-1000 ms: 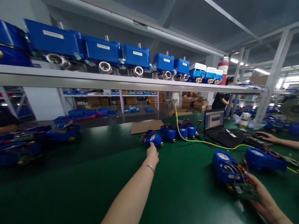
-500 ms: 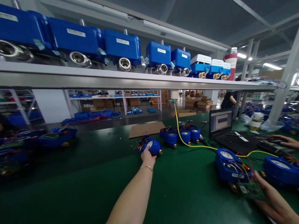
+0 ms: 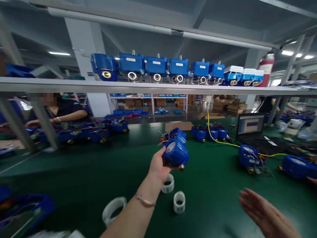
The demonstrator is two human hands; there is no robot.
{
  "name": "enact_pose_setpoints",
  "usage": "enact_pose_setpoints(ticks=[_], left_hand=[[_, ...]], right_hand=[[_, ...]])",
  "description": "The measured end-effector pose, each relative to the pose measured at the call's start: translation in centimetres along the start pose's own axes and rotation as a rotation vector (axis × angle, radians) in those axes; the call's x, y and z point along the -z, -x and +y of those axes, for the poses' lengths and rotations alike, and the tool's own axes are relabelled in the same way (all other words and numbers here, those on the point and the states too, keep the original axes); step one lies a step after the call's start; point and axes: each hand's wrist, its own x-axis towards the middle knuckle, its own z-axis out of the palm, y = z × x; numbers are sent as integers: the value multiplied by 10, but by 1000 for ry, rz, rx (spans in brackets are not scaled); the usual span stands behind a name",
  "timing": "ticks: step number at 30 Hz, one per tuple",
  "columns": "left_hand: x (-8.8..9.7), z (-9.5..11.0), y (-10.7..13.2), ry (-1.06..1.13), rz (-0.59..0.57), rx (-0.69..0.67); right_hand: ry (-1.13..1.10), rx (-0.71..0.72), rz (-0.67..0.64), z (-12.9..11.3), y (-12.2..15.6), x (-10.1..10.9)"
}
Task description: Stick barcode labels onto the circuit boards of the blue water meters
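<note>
My left hand (image 3: 158,167), with a bracelet at its wrist, grips a blue water meter (image 3: 177,152) above the green table. The meter is tilted, its round dial facing me, loose coloured wires at its back and a brass fitting at the lower end. My right hand (image 3: 262,210) is at the lower right with fingers stretched out, holding nothing. Beyond it stands another blue water meter (image 3: 249,155) with wires and a circuit board (image 3: 266,172) beside it. White label rolls (image 3: 179,202) stand on the table below the held meter.
A laptop (image 3: 251,127) and a yellow cable (image 3: 223,141) are at the right. Several blue meters stand behind. A shelf (image 3: 153,86) holding blue units crosses above the table. A co-worker (image 3: 66,110) sits at the left; another person's fingers (image 3: 312,180) show at the right edge.
My left hand has lifted the water meter off the table and brought it nearer. My right hand has come away from the circuit board and opened. The view has turned left.
</note>
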Motion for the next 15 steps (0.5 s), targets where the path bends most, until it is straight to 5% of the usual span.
enact_pose_setpoints(ticks=[4,8,11,15], left_hand=[[91,-6,107,-111,1,200],[175,-18,173,-194,-73,320],[211,-18,189,-261,-198,333],[221,-11,172,-407,-336,390]], right_hand=[[-54,22,-231,45,83,-100],[30,-32,-391,105,146,-136],[90,3,-481,148,174,-141],[286,139,-458,177,186,-139]])
